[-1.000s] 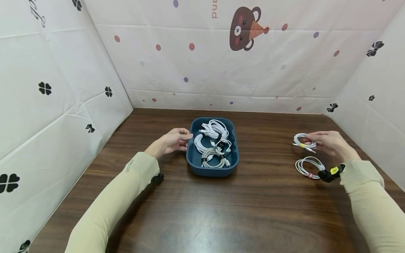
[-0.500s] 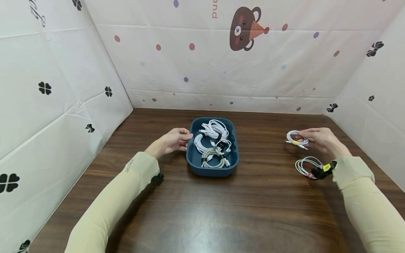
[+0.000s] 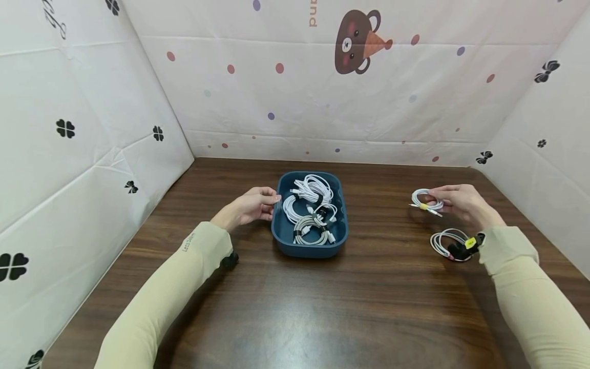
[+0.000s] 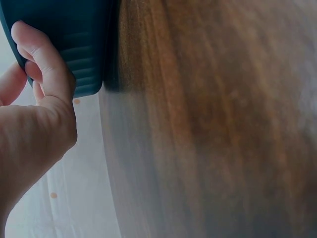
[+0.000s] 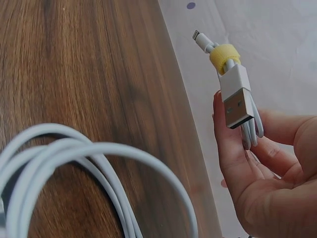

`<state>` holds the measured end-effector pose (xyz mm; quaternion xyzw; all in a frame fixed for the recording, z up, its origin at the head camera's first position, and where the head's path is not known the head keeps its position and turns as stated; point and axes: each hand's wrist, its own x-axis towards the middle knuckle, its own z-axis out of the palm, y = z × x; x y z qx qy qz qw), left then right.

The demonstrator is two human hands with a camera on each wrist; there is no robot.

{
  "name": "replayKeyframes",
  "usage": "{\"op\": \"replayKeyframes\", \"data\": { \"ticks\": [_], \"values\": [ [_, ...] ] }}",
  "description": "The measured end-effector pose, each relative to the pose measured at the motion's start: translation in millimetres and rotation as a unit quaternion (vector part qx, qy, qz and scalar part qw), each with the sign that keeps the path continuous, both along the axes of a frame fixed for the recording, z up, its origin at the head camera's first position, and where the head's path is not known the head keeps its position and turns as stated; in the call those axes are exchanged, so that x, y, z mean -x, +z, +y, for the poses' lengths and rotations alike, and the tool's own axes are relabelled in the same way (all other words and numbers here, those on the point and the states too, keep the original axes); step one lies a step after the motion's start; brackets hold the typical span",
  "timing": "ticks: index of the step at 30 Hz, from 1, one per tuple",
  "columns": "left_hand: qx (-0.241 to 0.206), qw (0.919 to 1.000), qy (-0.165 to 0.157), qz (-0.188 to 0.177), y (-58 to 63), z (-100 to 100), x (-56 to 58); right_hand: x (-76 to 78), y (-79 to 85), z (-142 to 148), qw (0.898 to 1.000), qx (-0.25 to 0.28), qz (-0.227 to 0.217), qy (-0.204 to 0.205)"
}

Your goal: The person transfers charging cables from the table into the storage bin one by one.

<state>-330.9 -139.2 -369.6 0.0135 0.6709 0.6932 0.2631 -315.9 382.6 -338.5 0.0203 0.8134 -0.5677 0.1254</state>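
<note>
My right hand (image 3: 461,202) pinches a coiled white USB cable (image 3: 426,201) bound with a yellow strap (image 5: 225,58). Its silver USB plug (image 5: 238,109) and a small connector at the other end show in the right wrist view. Below that hand a second coiled white cable (image 3: 444,239) lies on the table, partly hidden by the wrist camera. At the middle stands a blue bin (image 3: 306,251) holding several coiled cables (image 3: 313,187), white and greyish, with black ties. My left hand (image 3: 252,206) grips the bin's left rim between thumb and fingers (image 4: 47,62).
The brown wooden table (image 3: 295,307) is enclosed by white patterned sheets (image 3: 258,102) at the back and on both sides. Bare tabletop (image 3: 378,215) lies between the bin and my right hand.
My right hand has moved left with the yellow-strapped cable, slightly away from the second coil. My left hand and the bin have stayed in place.
</note>
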Motion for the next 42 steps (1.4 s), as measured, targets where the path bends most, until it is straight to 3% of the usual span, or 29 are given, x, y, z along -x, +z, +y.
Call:
{"op": "replayKeyframes", "data": {
  "ticks": [8,17,23,36,42],
  "values": [
    [-0.003,1.0000,-0.003,0.000,-0.3,0,0.3,3.4,4.1,-7,0.999,0.053,-0.013,0.004],
    [-0.006,1.0000,-0.003,-0.001,-0.3,-1,1.0,6.2,5.5,-14,0.998,0.068,-0.015,0.006],
    [-0.006,1.0000,-0.002,-0.003,-0.9,-2,1.1,8.2,2.7,-19,0.999,0.037,-0.003,0.008],
    [-0.008,1.0000,-0.003,-0.004,-0.2,-1,0.0,9.6,4.7,-35,0.995,0.092,-0.018,0.019],
    [-0.005,1.0000,-0.004,-0.003,0.8,-1,-0.6,9.5,3.9,-38,0.996,0.081,-0.014,0.022]
  ]
}}
